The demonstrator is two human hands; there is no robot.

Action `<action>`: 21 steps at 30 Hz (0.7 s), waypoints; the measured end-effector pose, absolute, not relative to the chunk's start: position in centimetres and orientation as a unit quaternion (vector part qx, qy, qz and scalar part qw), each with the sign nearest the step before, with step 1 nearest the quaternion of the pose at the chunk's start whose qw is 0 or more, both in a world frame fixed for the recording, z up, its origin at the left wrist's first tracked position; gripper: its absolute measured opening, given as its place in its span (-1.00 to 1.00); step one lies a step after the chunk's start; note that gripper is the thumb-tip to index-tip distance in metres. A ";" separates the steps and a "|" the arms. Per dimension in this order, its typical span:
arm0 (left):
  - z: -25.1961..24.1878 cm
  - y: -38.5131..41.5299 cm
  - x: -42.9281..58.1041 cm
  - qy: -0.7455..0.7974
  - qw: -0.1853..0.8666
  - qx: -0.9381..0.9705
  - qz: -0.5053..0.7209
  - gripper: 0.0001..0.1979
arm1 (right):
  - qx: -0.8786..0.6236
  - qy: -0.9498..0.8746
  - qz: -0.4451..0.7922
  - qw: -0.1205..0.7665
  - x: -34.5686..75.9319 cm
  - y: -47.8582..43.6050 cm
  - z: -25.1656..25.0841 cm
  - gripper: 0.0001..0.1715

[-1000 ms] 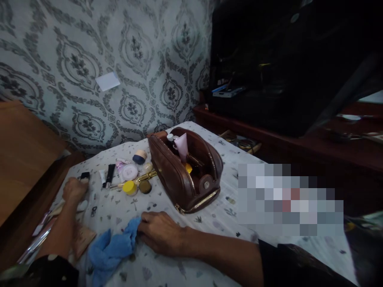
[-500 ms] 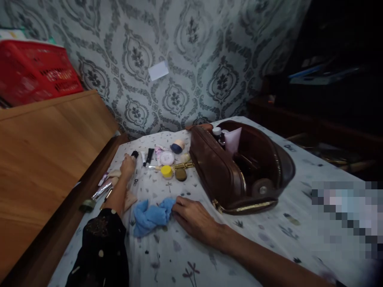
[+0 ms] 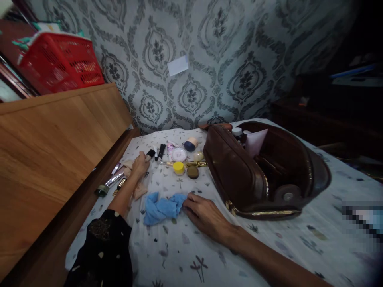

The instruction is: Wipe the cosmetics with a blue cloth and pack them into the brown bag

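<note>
My left hand (image 3: 139,165) is closed around a small black-topped cosmetic container (image 3: 150,154) at the far left of the bed; most of it hides behind my fingers. Nearer to me, my right hand (image 3: 206,215) pinches the right end of a crumpled blue cloth (image 3: 163,208) lying on the sheet. Past the cloth are a yellow-lidded jar (image 3: 178,168), a dark round jar (image 3: 192,172), a pale round compact (image 3: 178,154) and a black tube (image 3: 162,150). Under my left forearm's edge lie a gold-and-black item (image 3: 120,185) and a silver tube (image 3: 115,177).
An open brown leather bag (image 3: 239,175) stands right of the jars, with a pink tube (image 3: 256,142) and a white-capped bottle (image 3: 237,131) inside. A wooden headboard (image 3: 74,131) borders the left side, topped by a red basket (image 3: 62,61). Patterned wall rises behind.
The view has turned to the left, so everything sits farther right in the picture. Both hands keep their holds, and the cloth stays on the sheet.
</note>
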State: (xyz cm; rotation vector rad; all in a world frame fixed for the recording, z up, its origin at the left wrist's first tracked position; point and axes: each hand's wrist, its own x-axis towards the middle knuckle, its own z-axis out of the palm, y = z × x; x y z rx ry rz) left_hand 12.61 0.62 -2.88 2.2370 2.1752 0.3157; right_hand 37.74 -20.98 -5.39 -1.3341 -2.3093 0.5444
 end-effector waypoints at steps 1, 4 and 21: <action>-3.0 0.5 12.4 0.688 0.006 0.718 0.106 -0.69 | -0.480 -0.830 0.195 0.206 37.7 -21.0 -5.4 -0.79; -3.4 0.2 12.3 0.673 0.013 0.729 0.126 -0.64 | -0.483 -0.829 0.196 0.200 37.7 -21.0 -5.3 -0.78; -3.6 -5.0 13.2 0.519 0.128 0.824 0.187 -0.78 | -0.474 -0.833 0.189 0.212 37.7 -20.9 -5.7 -0.79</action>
